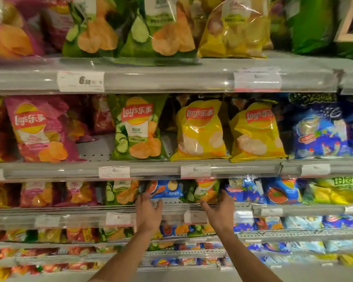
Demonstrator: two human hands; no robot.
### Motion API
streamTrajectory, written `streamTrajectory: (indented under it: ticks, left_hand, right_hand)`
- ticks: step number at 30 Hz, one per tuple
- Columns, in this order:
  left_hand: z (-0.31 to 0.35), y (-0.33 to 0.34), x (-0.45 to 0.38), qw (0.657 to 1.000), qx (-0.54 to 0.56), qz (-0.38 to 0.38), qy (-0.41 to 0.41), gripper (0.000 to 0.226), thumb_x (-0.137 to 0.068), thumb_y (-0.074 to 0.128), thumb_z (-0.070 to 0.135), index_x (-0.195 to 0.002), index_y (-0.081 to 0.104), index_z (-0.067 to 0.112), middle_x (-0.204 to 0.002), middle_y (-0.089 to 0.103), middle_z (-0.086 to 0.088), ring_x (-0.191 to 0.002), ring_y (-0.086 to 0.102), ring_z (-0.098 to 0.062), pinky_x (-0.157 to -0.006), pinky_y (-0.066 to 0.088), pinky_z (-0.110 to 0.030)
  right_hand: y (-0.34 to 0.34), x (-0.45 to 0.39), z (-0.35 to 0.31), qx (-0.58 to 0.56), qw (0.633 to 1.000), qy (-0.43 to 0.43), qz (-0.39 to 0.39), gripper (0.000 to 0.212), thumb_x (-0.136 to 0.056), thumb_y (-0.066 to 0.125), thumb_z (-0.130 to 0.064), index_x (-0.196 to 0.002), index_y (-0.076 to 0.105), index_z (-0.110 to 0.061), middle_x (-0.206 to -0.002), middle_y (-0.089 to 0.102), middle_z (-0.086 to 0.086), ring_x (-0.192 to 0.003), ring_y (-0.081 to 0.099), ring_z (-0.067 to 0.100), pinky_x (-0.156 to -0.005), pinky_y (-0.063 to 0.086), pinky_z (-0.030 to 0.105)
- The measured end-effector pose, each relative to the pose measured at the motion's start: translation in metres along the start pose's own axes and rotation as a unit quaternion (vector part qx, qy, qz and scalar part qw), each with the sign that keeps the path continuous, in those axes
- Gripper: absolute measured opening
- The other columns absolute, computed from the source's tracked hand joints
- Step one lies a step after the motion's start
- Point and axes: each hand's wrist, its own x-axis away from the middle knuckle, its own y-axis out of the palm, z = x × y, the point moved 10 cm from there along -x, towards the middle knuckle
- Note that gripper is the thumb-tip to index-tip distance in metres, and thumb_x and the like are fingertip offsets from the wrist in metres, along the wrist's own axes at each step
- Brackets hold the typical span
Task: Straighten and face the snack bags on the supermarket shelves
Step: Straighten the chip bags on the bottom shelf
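Rows of snack bags fill several grey shelves. Both my hands reach into the third shelf down. My left hand (148, 210) has its fingers at the lower left edge of a small blue chip bag (167, 190). My right hand (219, 210) cups a green cucumber chip bag (205, 192), thumb under its bottom edge and fingers up its right side. On the shelf above stand a green Lay's bag (138, 127), two yellow Lay's bags (200, 129) and a tilted pink Lay's bag (39, 129).
A bare gap (94, 145) lies between the pink and green bags on the second shelf. Blue bags (318, 129) stand at the right. Price-tag rails (114, 171) run along each shelf front. Lower shelves hold several smaller bags.
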Motion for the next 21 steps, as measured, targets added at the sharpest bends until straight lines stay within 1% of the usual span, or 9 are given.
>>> streamTrajectory:
  ticks: [2, 4, 8, 11, 14, 16, 17, 20, 21]
  left_hand:
    - [0.006, 0.01, -0.018, 1.0, 0.02, -0.011, 0.002, 0.044, -0.089, 0.073, 0.019, -0.128, 0.057, 0.006, -0.124, 0.055, -0.014, -0.117, 0.053, -0.033, -0.095, 0.045, -0.038]
    - [0.006, 0.02, -0.037, 0.999, 0.034, -0.024, -0.013, 0.052, -0.085, 0.078, 0.023, -0.125, 0.055, -0.001, -0.123, 0.055, -0.02, -0.117, 0.052, -0.037, -0.097, 0.045, -0.04]
    - [0.002, 0.048, -0.069, 0.995, 0.026, -0.091, -0.007, 0.076, -0.079, 0.081, 0.038, -0.141, 0.05, 0.006, -0.147, 0.046, -0.015, -0.138, 0.039, -0.033, -0.115, 0.032, -0.043]
    - [-0.009, 0.065, -0.085, 0.99, 0.059, -0.128, -0.01, 0.073, -0.074, 0.085, 0.04, -0.136, 0.057, 0.015, -0.144, 0.052, -0.008, -0.137, 0.043, -0.027, -0.116, 0.033, -0.038]
    - [-0.018, 0.077, -0.093, 0.98, 0.128, -0.146, -0.032, 0.045, -0.068, 0.091, 0.025, -0.107, 0.069, 0.029, -0.116, 0.068, 0.005, -0.122, 0.057, -0.022, -0.1, 0.046, -0.024]
    - [-0.027, 0.083, -0.098, 0.968, 0.187, -0.151, -0.07, 0.046, -0.063, 0.093, 0.017, -0.102, 0.069, 0.026, -0.109, 0.071, 0.004, -0.115, 0.062, -0.023, -0.096, 0.053, -0.029]
    - [-0.034, 0.086, -0.099, 0.964, 0.195, -0.155, -0.093, 0.045, -0.063, 0.094, 0.019, -0.101, 0.07, 0.022, -0.106, 0.072, 0.002, -0.111, 0.064, -0.023, -0.094, 0.054, -0.034]
    - [-0.053, 0.09, -0.095, 0.956, 0.149, -0.197, -0.161, 0.032, -0.063, 0.09, 0.044, -0.072, 0.07, 0.021, -0.069, 0.07, 0.015, -0.085, 0.067, -0.017, -0.064, 0.051, -0.019]
    - [-0.056, 0.09, -0.095, 0.955, 0.146, -0.194, -0.17, 0.035, -0.061, 0.091, 0.046, -0.072, 0.07, 0.02, -0.068, 0.07, 0.014, -0.082, 0.066, -0.016, -0.063, 0.051, -0.019]
  right_hand:
    - [0.006, -0.011, -0.003, 0.009, 0.999, 0.004, -0.032, 0.111, -0.074, 0.085, -0.052, -0.156, 0.027, -0.005, -0.15, 0.038, 0.013, -0.143, 0.03, 0.031, -0.119, 0.03, 0.044]
    - [0.013, -0.024, -0.007, 0.012, 0.999, -0.01, -0.047, 0.126, -0.066, 0.087, -0.059, -0.159, 0.017, -0.009, -0.152, 0.035, 0.013, -0.143, 0.027, 0.03, -0.118, 0.027, 0.045]
    - [0.03, -0.046, -0.001, 0.063, 0.996, 0.003, -0.066, 0.132, -0.059, 0.086, -0.068, -0.156, 0.018, -0.009, -0.152, 0.037, 0.015, -0.142, 0.032, 0.033, -0.118, 0.032, 0.05]
    - [0.039, -0.057, 0.006, 0.07, 0.995, 0.023, -0.074, 0.13, -0.055, 0.085, -0.071, -0.151, 0.021, -0.011, -0.151, 0.038, 0.014, -0.141, 0.036, 0.033, -0.114, 0.038, 0.05]
    - [0.044, -0.067, 0.009, 0.065, 0.995, 0.041, -0.07, 0.121, -0.055, 0.086, -0.071, -0.145, 0.028, -0.014, -0.145, 0.042, 0.01, -0.136, 0.046, 0.031, -0.109, 0.045, 0.05]
    - [0.047, -0.072, 0.009, 0.057, 0.994, 0.058, -0.066, 0.116, -0.056, 0.087, -0.069, -0.143, 0.033, -0.013, -0.142, 0.044, 0.009, -0.132, 0.05, 0.03, -0.107, 0.048, 0.05]
    - [0.048, -0.074, 0.009, 0.058, 0.994, 0.066, -0.063, 0.114, -0.057, 0.087, -0.068, -0.142, 0.036, -0.012, -0.141, 0.045, 0.009, -0.13, 0.052, 0.03, -0.106, 0.049, 0.05]
    - [0.048, -0.077, 0.009, 0.074, 0.993, 0.079, -0.046, 0.103, -0.059, 0.086, -0.067, -0.134, 0.042, -0.011, -0.134, 0.056, 0.008, -0.122, 0.059, 0.029, -0.099, 0.054, 0.048]
    - [0.047, -0.076, 0.009, 0.078, 0.993, 0.08, -0.039, 0.099, -0.061, 0.086, -0.067, -0.131, 0.043, -0.011, -0.129, 0.061, 0.007, -0.117, 0.062, 0.029, -0.096, 0.055, 0.047]
